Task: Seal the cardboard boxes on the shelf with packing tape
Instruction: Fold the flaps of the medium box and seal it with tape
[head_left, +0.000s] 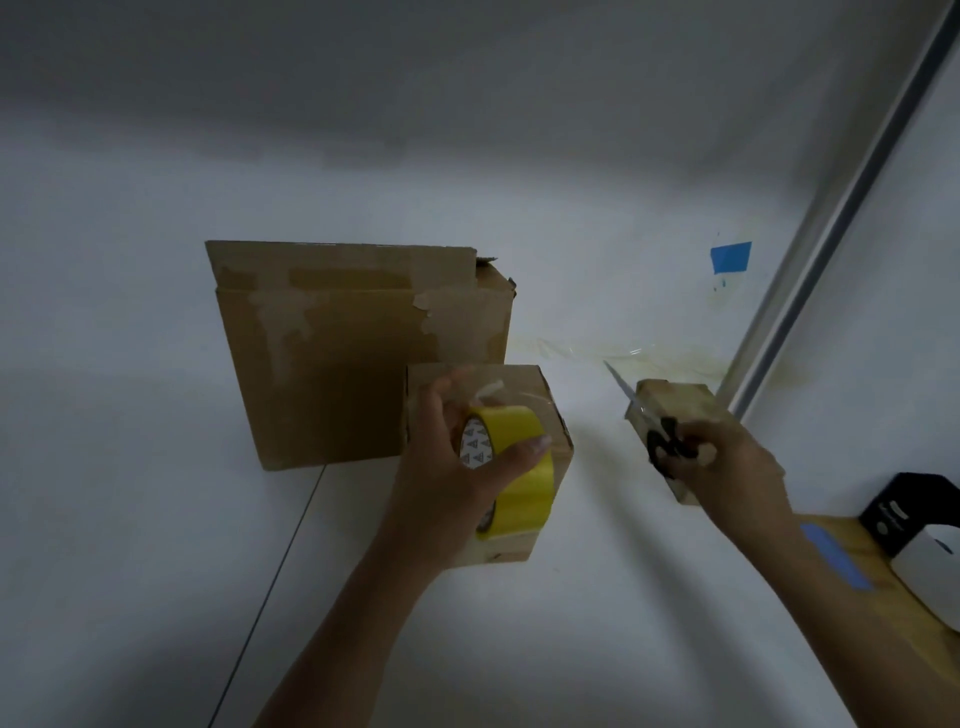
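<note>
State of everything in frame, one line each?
Big box: flap ajar, old tape torn.
Small box: closed, under tape roll.
Right box: closed, behind scissors.
Tape roll: held by left hand, strand pulled.
Scissors: held by right hand, blades together.

Hands at cardboard boxes on shelf (156, 493).
Left hand (452, 467) grips yellow tape roll (519, 467) against middle small box (498, 551); right hand (727, 467) holds scissors (660, 439) over right small box (675, 402); large box (353, 353) far left.

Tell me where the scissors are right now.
In the head view, the scissors are right of centre, gripped by the right hand over a small cardboard box, with the yellow tape roll in the left hand to their left.
</note>
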